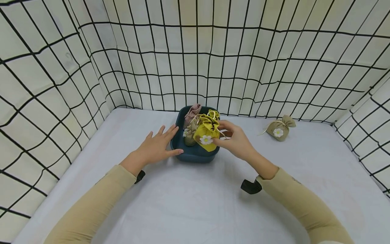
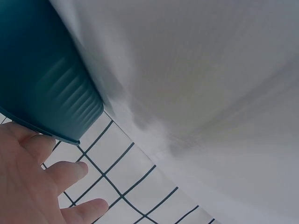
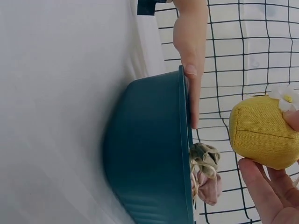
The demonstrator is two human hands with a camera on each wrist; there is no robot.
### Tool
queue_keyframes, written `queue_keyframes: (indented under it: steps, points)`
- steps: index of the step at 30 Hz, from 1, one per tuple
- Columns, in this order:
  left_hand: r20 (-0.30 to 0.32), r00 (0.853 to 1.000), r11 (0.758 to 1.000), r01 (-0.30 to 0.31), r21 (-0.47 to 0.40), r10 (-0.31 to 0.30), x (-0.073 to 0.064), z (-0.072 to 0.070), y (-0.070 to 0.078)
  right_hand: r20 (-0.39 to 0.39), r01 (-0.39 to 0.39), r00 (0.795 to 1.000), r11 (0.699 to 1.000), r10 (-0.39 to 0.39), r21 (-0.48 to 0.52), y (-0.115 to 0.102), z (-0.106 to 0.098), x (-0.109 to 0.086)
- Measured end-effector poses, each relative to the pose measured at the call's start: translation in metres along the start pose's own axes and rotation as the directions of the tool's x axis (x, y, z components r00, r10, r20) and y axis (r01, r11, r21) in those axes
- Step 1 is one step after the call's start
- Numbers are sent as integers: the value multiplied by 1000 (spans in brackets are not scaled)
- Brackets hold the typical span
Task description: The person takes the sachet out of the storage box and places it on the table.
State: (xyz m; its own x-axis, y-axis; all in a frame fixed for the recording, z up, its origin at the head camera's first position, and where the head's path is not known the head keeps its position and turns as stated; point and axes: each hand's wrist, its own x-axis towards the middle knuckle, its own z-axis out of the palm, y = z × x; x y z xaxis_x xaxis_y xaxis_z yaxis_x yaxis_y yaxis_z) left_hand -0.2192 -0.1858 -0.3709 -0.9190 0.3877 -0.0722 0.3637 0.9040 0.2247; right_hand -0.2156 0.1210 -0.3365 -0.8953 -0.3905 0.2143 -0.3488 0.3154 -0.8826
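My right hand (image 1: 236,140) pinches a yellow drawstring pouch (image 1: 203,131) with a white flower. In the right wrist view this pouch (image 3: 261,133) is above the rim of a dark teal plastic basin (image 1: 195,158), between thumb and fingers. Fingers spread, my left hand (image 1: 156,145) rests on the basin's left rim; its fingertips (image 2: 44,142) show at that rim in the left wrist view. Inside the basin lie a pink pouch (image 1: 192,113), a khaki pouch (image 1: 190,139) and another yellow pouch (image 1: 214,114), partly hidden behind the held one.
A second khaki pouch (image 1: 279,130) with a white flower lies on the white-covered table (image 1: 182,203), to the right of the basin. Black grid netting (image 1: 198,64) over white cloth stands behind the basin and along both sides.
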Motion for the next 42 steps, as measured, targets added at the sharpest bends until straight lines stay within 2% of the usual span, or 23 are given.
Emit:
queue_keyframes:
  steps: [10, 28, 42]
  points:
    - [-5, 1000, 1000, -7, -4, 7, -1, 0, 1, -36, -15, 999, 1000, 15, 0, 2, -14, -4]
    - [4, 1000, 1000, -2, 0, 2, 1, 1, -1, -63, -113, 991, 991, 118, 69, -2, -45, -12]
    - [-2, 1000, 1000, -7, 0, 7, 1, 1, -1, -113, -4, 993, 979, 27, 205, 5, -61, -20]
